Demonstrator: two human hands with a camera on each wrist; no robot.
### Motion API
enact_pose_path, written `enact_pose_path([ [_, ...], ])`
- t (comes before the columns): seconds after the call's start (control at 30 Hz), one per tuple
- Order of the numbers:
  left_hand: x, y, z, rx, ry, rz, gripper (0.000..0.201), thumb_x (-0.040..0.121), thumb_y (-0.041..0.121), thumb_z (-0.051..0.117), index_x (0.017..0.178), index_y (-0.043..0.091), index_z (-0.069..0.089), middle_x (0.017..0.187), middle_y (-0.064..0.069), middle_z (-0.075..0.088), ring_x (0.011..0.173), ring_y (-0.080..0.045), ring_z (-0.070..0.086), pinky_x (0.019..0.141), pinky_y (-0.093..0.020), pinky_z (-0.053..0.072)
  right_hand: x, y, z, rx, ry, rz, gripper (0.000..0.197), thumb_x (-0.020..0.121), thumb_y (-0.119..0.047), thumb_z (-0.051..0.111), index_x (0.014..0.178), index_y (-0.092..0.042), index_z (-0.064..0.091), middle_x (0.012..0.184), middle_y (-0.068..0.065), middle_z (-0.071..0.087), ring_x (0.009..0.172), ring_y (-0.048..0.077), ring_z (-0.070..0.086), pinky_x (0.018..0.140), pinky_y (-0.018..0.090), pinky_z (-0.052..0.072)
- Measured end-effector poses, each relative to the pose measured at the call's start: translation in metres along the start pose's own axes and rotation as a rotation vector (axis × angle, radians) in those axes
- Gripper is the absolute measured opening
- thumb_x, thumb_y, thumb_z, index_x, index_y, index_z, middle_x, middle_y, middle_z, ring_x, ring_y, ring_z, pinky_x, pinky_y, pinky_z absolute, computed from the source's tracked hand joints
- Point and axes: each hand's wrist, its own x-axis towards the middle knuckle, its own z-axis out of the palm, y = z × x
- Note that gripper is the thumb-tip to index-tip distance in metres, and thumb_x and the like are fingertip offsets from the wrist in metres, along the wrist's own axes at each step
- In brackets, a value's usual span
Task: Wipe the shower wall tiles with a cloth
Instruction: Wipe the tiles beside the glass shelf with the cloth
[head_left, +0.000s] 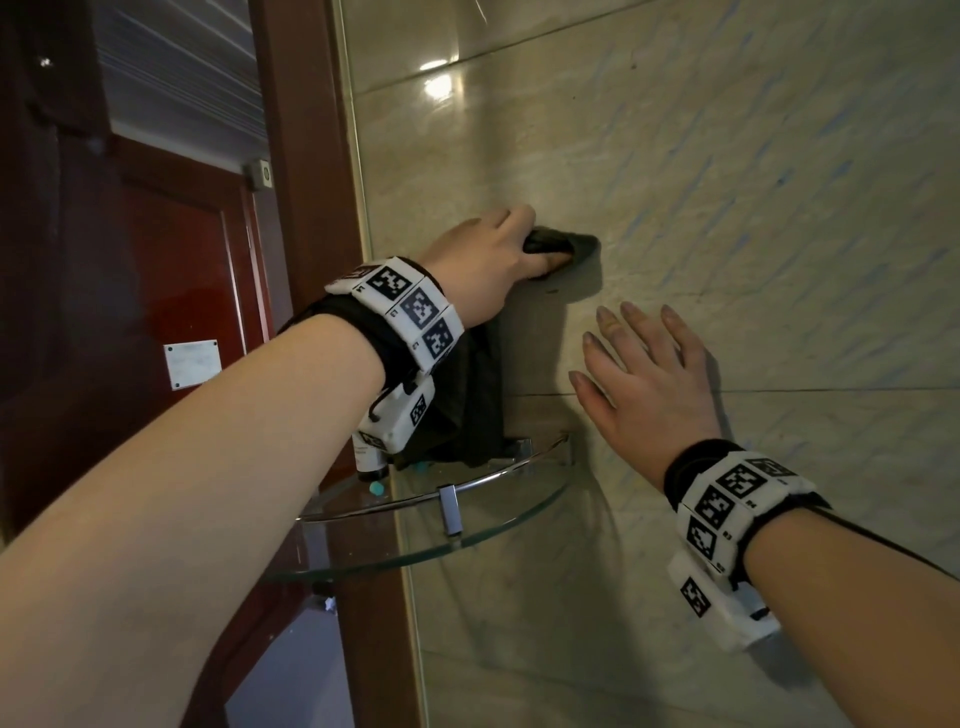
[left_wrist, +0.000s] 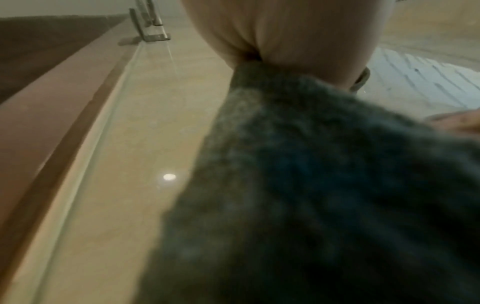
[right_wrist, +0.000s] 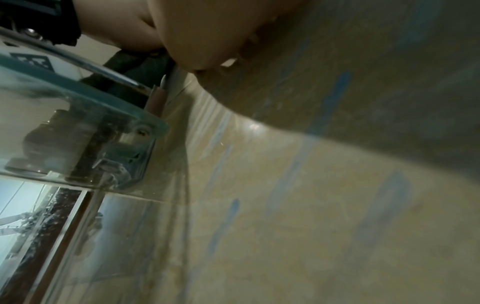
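The person's left hand (head_left: 493, 254) is up against the glossy beige wall tiles (head_left: 727, 182), its fingers curled tight around a dark grey-green terry cloth (head_left: 467, 395). A bunched bit of the cloth pokes out past the fingertips and sits against the tile, just right of the inner corner of the shower. The rest of it hangs down loose under the wrist, its lower end reaching the curved clear glass corner shelf (head_left: 467, 540) below. In the left wrist view the cloth (left_wrist: 311, 185) fills most of the picture, coming out from under the heel of the hand (left_wrist: 285, 30).

The right hand (head_left: 644, 384) lies flat on the wall, lower and to the right of the left one and apart from it. Its fingers are straight and spread, pointing up and left, holding nothing. Its palm rests just above the horizontal grout line, right of the shelf. The right wrist view shows the heel of that hand (right_wrist: 207, 30) close to the tile surface (right_wrist: 285, 205), which carries faint bluish streaks.

The shelf has a chrome rail (head_left: 467, 483) along its front edge, held by a metal bracket. On the glass stands a small dark bottle with a white label (head_left: 370, 457), partly hidden by the left wrist device, and near it lies a little turquoise object (head_left: 376, 487). To the left of the shower corner stands a dark red-brown wooden door (head_left: 156, 286) with a small white plate on it.
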Motion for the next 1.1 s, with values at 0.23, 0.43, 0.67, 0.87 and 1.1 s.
enact_pose_path([
  [0.23,-0.012,-0.009,0.002,0.091,-0.066,0.154,0.058,0.096,0.0,0.04,0.147,0.027,0.037,0.117,-0.015,0.037,0.099,-0.031,0.04,0.068,-0.036,0.033,0.001,-0.001,-0.004,-0.002,-0.024,0.007,0.027,0.091,-0.03,0.055,0.101,-0.008,0.068,0.126,0.014,0.06,0.123,0.032,0.051,0.109,0.049,0.027],
  [0.43,-0.007,-0.016,0.003,-0.098,-0.003,-0.081,0.058,0.095,-0.001,0.041,0.146,0.027,0.039,0.12,-0.017,0.038,0.106,-0.035,0.041,0.073,-0.035,0.032,0.001,-0.001,-0.004,-0.012,-0.065,0.013,0.028,0.09,-0.031,0.056,0.104,-0.009,0.067,0.127,0.013,0.059,0.125,0.031,0.049,0.108,0.049,0.027],
  [0.67,-0.009,-0.012,0.006,-0.075,0.021,-0.075,0.06,0.095,-0.002,0.04,0.148,0.026,0.036,0.118,-0.019,0.038,0.104,-0.036,0.04,0.07,-0.036,0.031,0.001,-0.002,-0.005,-0.01,-0.06,0.009,0.028,0.09,-0.03,0.057,0.104,-0.008,0.067,0.127,0.014,0.059,0.124,0.032,0.05,0.108,0.049,0.026],
  [0.87,-0.018,-0.01,0.008,0.097,-0.08,0.146,0.055,0.098,0.001,0.037,0.147,0.026,0.037,0.119,-0.017,0.038,0.105,-0.033,0.039,0.07,-0.035,0.028,0.002,-0.002,-0.007,-0.001,-0.095,0.007,0.03,0.091,-0.03,0.055,0.106,-0.007,0.066,0.128,0.014,0.059,0.124,0.032,0.049,0.109,0.049,0.024],
  [1.1,-0.021,-0.005,-0.006,-0.037,-0.24,0.183,0.051,0.097,-0.001,0.038,0.136,0.029,0.053,0.111,-0.008,0.036,0.092,-0.028,0.043,0.072,-0.038,0.038,0.004,-0.002,-0.009,0.004,-0.125,0.002,0.031,0.092,-0.03,0.051,0.106,-0.008,0.066,0.127,0.014,0.059,0.124,0.033,0.049,0.109,0.048,0.023],
])
